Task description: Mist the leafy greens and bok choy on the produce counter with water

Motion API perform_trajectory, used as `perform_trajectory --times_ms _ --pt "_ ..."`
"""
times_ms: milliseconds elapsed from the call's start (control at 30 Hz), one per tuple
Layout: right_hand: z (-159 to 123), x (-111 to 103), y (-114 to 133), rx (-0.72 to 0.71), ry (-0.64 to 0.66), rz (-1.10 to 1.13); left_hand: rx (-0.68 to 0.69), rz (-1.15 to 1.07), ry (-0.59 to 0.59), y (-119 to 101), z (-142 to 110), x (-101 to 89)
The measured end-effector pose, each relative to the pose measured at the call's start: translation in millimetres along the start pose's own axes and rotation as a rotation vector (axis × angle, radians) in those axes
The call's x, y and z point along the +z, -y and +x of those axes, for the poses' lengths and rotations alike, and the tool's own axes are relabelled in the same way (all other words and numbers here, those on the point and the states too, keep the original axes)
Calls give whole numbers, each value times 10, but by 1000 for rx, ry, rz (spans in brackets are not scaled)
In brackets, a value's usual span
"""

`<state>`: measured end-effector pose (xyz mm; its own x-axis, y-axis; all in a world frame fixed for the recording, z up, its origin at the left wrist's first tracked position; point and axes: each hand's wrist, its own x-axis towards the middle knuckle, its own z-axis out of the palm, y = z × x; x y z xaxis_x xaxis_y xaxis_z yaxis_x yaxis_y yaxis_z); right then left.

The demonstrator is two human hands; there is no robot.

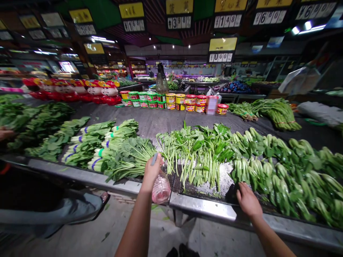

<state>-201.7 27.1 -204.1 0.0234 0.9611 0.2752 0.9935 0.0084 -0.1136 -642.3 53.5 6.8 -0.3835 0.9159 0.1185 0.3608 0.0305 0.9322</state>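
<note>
Your forearms (136, 221) stretched toward metal-edged stall (203, 207). Left hand (152, 171) gripped ribbed clear bottle (162, 189) beside leafy greens (131, 157); right hand (248, 200), fingers loosely extended, was near bok choy (278, 184).

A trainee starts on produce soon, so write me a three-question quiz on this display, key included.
1. Which hand holds the clear bottle?
2. True or false: the printed tubs stand farther back than the loose greens.
3. Which lies nearest the right hand?
A) the purple-banded bunches
B) the bok choy
C) the red figures

Key: 1. the left hand; 2. true; 3. B.
</note>
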Motion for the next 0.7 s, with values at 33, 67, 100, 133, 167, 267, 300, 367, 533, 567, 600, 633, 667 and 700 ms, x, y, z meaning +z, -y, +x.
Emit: perform_trajectory --times_ms 33,67,100,133,167,267,300,367,533,567,600,633,667,700 --pt "-2 0 -1 0 -1 -3 0 5 -1 -3 -5 -10" --pt "-4 1 -3 0 -1 -6 3 8 0 -4 -11 -17" --pt "-5 2 -4 -1 -1 -9 4 9 3 -2 -19 -22" --pt "-6 3 -6 0 -1 -11 -2 9 3 1 -28 -25" --pt "-6 4 -8 -1 0 -13 -11 11 4 6 -38 -27" --pt "-4 4 -12 -19 2 -17 -46 9 23 24 -71 -25" --pt "-3 3 -13 -25 1 -16 -54 9 32 31 -81 -24" --pt "-2 0 -12 -32 -2 -8 -62 19 38 48 -98 -26" --pt "-5 -17 3 -25 -6 16 -33 58 32 97 -137 -54" --pt "-5 -21 6 -24 -4 19 -20 62 35 109 -148 -61" --pt "-6 -26 8 -23 -2 22 -12 64 38 122 -160 -68" --pt "-6 -30 10 -22 1 27 -10 60 42 136 -173 -73" --pt "-7 -34 10 -20 4 34 -14 49 45 151 -187 -78" --pt "-8 -36 9 -17 6 41 -21 38 49 168 -201 -83"
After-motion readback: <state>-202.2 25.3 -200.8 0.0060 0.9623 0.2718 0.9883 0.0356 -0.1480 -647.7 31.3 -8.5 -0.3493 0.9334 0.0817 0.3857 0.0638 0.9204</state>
